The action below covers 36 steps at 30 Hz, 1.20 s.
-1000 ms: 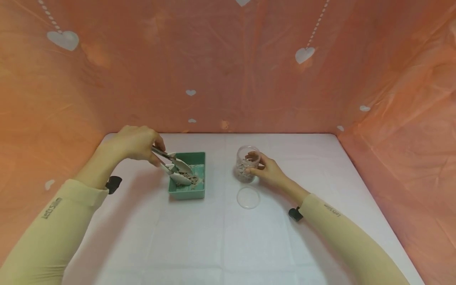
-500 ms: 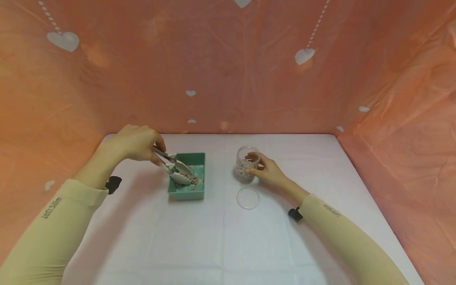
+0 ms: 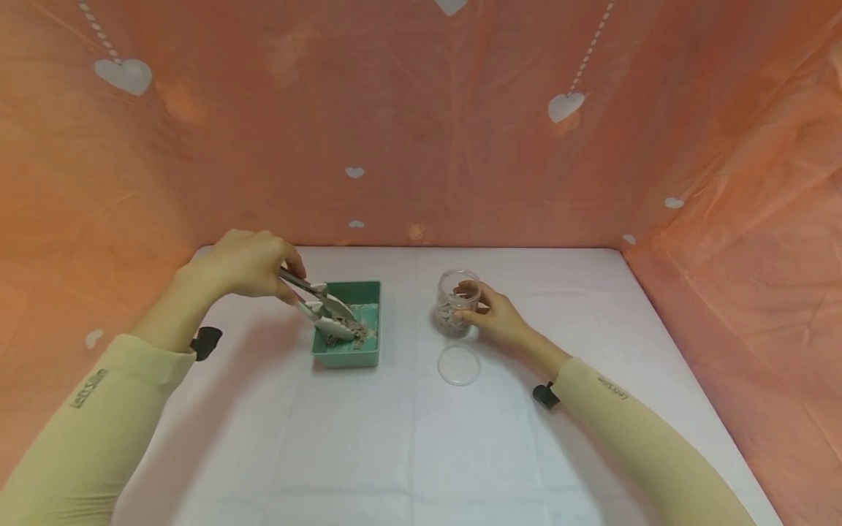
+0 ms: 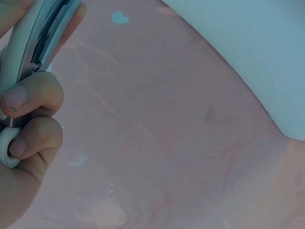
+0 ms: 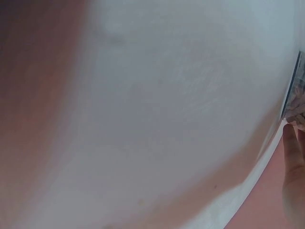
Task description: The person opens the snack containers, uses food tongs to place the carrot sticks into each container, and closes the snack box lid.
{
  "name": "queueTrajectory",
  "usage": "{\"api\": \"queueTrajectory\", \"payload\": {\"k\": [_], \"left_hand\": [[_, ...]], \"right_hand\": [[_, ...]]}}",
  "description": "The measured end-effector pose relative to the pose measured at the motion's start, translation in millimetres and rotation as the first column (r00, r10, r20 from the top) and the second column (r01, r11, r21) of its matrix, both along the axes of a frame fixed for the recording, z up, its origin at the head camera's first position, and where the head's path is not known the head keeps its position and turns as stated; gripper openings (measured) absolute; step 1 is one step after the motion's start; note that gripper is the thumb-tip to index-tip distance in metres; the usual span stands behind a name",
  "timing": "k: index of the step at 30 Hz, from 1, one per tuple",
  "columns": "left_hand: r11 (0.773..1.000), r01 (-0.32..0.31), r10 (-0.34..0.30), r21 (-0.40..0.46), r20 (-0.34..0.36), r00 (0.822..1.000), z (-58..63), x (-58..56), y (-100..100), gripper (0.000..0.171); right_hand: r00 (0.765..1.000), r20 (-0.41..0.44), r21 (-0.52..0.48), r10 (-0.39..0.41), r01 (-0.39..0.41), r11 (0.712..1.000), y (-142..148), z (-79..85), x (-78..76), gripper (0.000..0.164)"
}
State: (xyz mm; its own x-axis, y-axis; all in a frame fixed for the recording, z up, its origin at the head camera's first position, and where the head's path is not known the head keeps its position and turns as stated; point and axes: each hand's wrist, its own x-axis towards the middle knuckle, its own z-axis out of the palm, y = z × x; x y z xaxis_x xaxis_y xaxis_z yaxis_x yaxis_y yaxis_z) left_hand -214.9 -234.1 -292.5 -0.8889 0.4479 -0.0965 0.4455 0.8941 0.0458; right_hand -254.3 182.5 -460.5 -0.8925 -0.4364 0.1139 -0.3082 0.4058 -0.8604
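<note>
My left hand grips a pair of tongs with metal arms and pale, scoop-like tips. Those tips are spread and lowered into a green rectangular tray, among small brownish-grey pieces on its bottom. In the left wrist view, curled fingers wrap the tongs' handle, and a ring shows at its end. My right hand holds a clear, lidless jar upright on the table, thumb on the near side. Similar pieces fill the jar's lower part.
A clear round lid lies flat just in front of the jar. White cloth covers the table. Orange sheeting with white hearts rises behind the table and on both sides.
The tong tips have drawn slightly closer together over the pieces in the tray. My right hand and the jar have stayed in place.
</note>
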Motion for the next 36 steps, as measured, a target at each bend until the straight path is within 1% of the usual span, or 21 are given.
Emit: {"api": "queueTrajectory", "payload": {"k": [3,7,15,24,29,36], "left_hand": [[1.0,-0.018,0.018,0.016,0.0,1.0,2.8,1.4,-1,0.03],[0.999,-0.02,0.02,0.038,-0.005,1.0,5.1,2.7,-2,0.031],[0.998,-0.042,0.043,0.041,-0.025,0.999,5.8,2.1,-6,0.034],[0.998,-0.044,0.046,0.051,-0.041,0.998,12.3,3.6,-7,0.036],[0.998,-0.044,0.046,0.051,-0.041,0.998,13.0,4.0,-7,0.036],[0.997,-0.052,0.055,0.061,-0.046,0.997,14.2,5.0,-8,0.035]], "right_hand": [[1.0,-0.001,-0.002,-0.001,0.001,1.0,0,-0.3,0.0,0.055],[1.0,-0.008,-0.013,0.006,-0.006,1.0,0,0.3,0.8,0.055],[1.0,-0.014,-0.011,0.013,-0.013,1.0,0,-0.4,0.4,0.055],[1.0,-0.016,0.003,0.013,-0.013,1.0,0,-0.2,-0.1,0.056],[1.0,-0.002,0.008,0.008,-0.008,1.0,0,-0.7,-0.5,0.055],[1.0,-0.011,0.011,0.013,-0.013,1.0,0,0.1,2.0,0.056]]}}
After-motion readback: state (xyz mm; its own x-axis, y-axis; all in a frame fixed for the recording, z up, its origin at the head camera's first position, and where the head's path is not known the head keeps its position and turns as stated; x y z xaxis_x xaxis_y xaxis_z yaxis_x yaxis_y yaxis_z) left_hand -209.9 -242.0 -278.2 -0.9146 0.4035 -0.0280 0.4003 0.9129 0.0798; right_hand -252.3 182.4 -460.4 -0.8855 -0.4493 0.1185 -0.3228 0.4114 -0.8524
